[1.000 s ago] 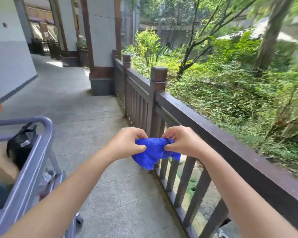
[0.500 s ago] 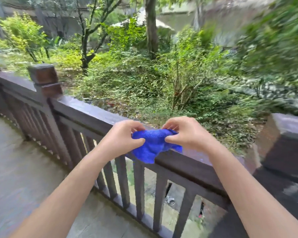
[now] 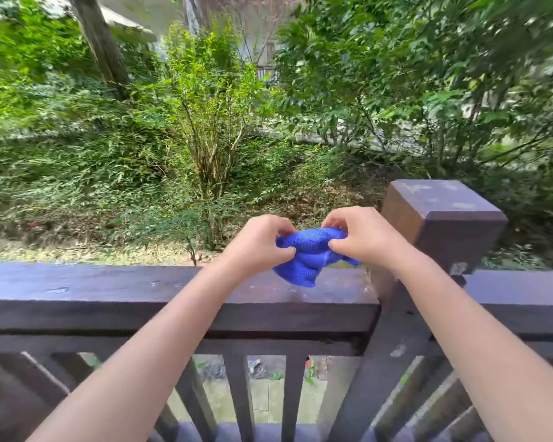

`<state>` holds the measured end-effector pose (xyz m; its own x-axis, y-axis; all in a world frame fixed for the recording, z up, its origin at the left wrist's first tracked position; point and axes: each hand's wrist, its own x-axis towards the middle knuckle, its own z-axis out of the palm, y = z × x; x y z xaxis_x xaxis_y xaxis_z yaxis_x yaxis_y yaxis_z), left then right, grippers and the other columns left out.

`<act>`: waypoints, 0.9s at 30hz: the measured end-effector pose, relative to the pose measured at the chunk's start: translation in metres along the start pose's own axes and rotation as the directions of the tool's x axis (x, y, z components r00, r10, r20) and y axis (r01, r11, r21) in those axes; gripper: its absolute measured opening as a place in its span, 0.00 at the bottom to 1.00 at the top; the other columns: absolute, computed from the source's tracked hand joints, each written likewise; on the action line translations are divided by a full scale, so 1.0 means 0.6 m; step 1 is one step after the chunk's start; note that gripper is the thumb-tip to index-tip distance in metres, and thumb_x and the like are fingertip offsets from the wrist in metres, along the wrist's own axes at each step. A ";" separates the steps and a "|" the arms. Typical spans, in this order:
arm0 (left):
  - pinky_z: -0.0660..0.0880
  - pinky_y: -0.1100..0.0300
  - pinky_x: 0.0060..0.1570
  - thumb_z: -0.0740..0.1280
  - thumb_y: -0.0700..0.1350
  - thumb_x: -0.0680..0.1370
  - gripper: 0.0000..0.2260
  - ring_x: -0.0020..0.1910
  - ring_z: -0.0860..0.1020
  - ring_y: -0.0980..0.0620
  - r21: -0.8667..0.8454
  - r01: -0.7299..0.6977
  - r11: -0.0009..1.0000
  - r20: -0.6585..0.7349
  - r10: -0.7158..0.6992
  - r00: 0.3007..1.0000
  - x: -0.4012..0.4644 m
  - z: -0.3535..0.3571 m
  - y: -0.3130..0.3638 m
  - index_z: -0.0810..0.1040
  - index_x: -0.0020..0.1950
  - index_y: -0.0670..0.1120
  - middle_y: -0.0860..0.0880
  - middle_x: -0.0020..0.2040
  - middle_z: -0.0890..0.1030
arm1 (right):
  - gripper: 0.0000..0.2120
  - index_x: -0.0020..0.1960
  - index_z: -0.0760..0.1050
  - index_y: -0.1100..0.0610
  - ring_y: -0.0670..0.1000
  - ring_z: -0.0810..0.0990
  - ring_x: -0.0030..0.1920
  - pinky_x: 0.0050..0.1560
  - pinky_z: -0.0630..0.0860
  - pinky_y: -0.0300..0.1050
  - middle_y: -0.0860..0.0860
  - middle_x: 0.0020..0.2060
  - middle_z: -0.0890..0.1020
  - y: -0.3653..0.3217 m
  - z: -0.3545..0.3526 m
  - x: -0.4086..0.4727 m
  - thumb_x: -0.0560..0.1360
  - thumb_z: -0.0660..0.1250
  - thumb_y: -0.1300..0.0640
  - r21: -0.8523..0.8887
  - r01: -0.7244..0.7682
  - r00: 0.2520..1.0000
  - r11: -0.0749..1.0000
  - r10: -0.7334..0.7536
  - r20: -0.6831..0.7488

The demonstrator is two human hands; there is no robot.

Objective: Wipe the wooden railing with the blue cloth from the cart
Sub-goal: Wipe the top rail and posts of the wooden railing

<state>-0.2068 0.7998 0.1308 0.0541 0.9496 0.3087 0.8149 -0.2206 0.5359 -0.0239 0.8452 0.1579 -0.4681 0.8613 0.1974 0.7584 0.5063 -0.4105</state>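
A bunched blue cloth (image 3: pixel 307 256) hangs between both hands, just above the top rail of the dark brown wooden railing (image 3: pixel 109 295). My left hand (image 3: pixel 257 244) pinches its left side and my right hand (image 3: pixel 361 239) pinches its right side. The cloth's lowest fold is at or just over the rail top; I cannot tell if it touches. The rail runs straight across the view in front of me. The cart is out of view.
A square wooden post (image 3: pixel 441 224) rises from the railing just right of my right hand. Vertical balusters (image 3: pixel 240 397) fill the space below the rail. Beyond the railing lie shrubs, trees and a leafy slope (image 3: pixel 205 129).
My view has swung right, from looking along the walkway and cart to facing the railing squarely. Both hands keep hold of the blue cloth, now over the rail beside the post.
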 end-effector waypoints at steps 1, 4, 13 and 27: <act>0.64 0.67 0.36 0.69 0.38 0.67 0.10 0.40 0.74 0.51 -0.011 -0.005 1.000 0.000 0.005 1.000 0.005 0.016 -0.005 0.81 0.47 0.43 0.48 0.40 0.79 | 0.13 0.46 0.79 0.54 0.55 0.79 0.46 0.48 0.77 0.51 0.53 0.44 0.84 0.011 0.012 0.003 0.63 0.65 0.63 -0.018 -0.014 1.000 1.000 0.014 -0.006; 0.67 0.59 0.42 0.68 0.38 0.67 0.09 0.44 0.77 0.44 0.013 -0.007 1.000 0.062 0.006 0.998 0.005 0.073 -0.019 0.80 0.47 0.41 0.41 0.44 0.82 | 0.12 0.48 0.76 0.56 0.57 0.78 0.50 0.50 0.76 0.52 0.55 0.47 0.81 0.047 0.062 0.000 0.65 0.64 0.62 -0.116 -0.065 0.996 0.991 0.072 0.053; 0.74 0.56 0.58 0.53 0.48 0.69 0.23 0.59 0.78 0.50 0.387 -0.101 0.917 0.117 0.060 0.991 -0.045 0.193 -0.016 0.79 0.57 0.44 0.48 0.58 0.82 | 0.21 0.69 0.63 0.59 0.53 0.59 0.74 0.72 0.56 0.50 0.58 0.73 0.63 0.117 0.206 -0.031 0.80 0.50 0.51 -0.254 -0.120 0.985 0.960 0.147 0.088; 0.45 0.57 0.74 0.39 0.52 0.77 0.27 0.76 0.50 0.54 0.486 0.130 0.864 0.071 -0.187 0.980 -0.064 0.138 -0.171 0.51 0.75 0.45 0.49 0.77 0.53 | 0.25 0.74 0.50 0.58 0.51 0.45 0.76 0.75 0.47 0.51 0.54 0.77 0.51 -0.010 0.306 0.077 0.79 0.49 0.51 -0.088 0.098 0.986 0.991 -0.085 0.147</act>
<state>-0.2446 0.8043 -0.0009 -0.0588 0.9875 0.1462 0.9918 0.0411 0.1212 -0.1335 0.8739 0.0060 -0.5921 0.7998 0.0989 0.7455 0.5902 -0.3096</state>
